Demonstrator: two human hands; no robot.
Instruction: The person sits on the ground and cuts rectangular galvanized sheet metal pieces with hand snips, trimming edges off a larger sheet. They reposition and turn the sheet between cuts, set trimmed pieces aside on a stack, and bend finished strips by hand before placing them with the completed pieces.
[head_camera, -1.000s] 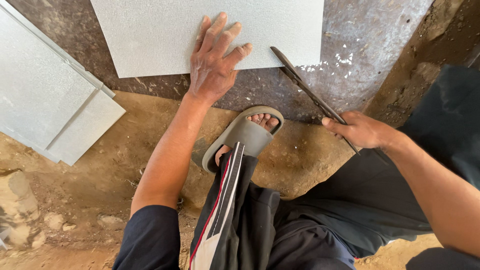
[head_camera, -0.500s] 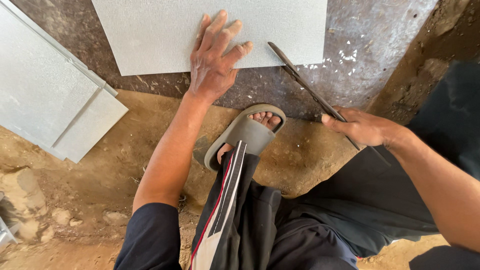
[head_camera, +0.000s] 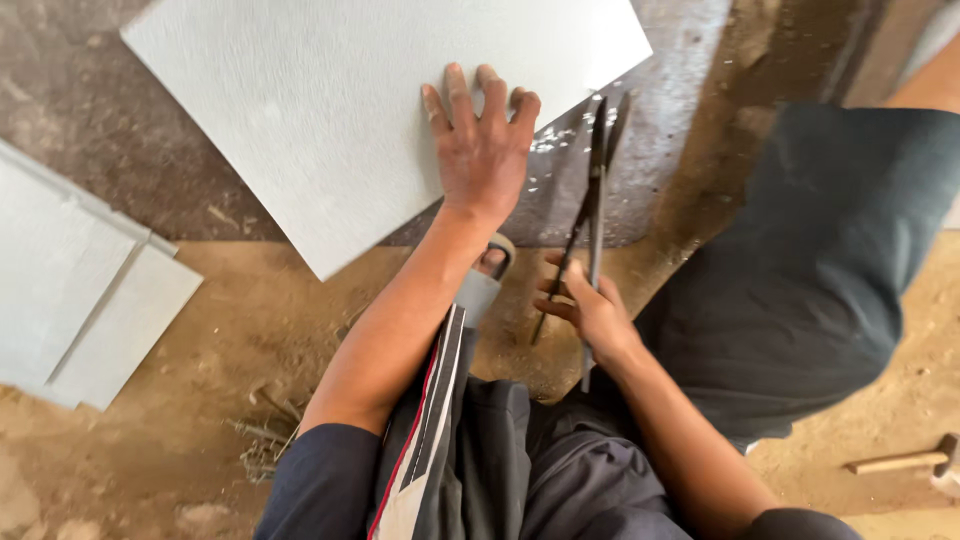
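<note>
- Two hands show in the head view. The left hand (head_camera: 480, 150) lies flat with fingers spread on a large pale tile (head_camera: 330, 110), near its lower right edge; its grip is released, pressing down rather than grasping.
- The right hand (head_camera: 590, 315) has its grip clenched around the handles of a pair of long metal pincers (head_camera: 592, 190). These point away from the person, with their tips just beside the tile's right-hand corner.
- I cannot tell whether the tips touch the tile's edge or stand a little apart from it.
- The tile rests at an angle on a dark stone slab (head_camera: 670, 150), with its near corner reaching out over the dirt floor (head_camera: 230, 330). White chips (head_camera: 550, 140) lie scattered on the slab between the left hand and the pincers.
- A foot in a grey sandal (head_camera: 485, 285) sits just below the left wrist, close to the slab's edge.
- As I judge it, the step in hand is steadying the tile while the pincers are brought to its edge, and the chips suggest nibbling work.
- The next move calls for firm downward pressure from the left hand and a small, well-placed bite, with the fingers kept out of the tool's path.
- Off to the side, more pale tiles (head_camera: 80, 290) lie stacked at the left, and a wooden-handled hammer (head_camera: 900, 462) lies on the floor at the far right, well apart from both hands.
</note>
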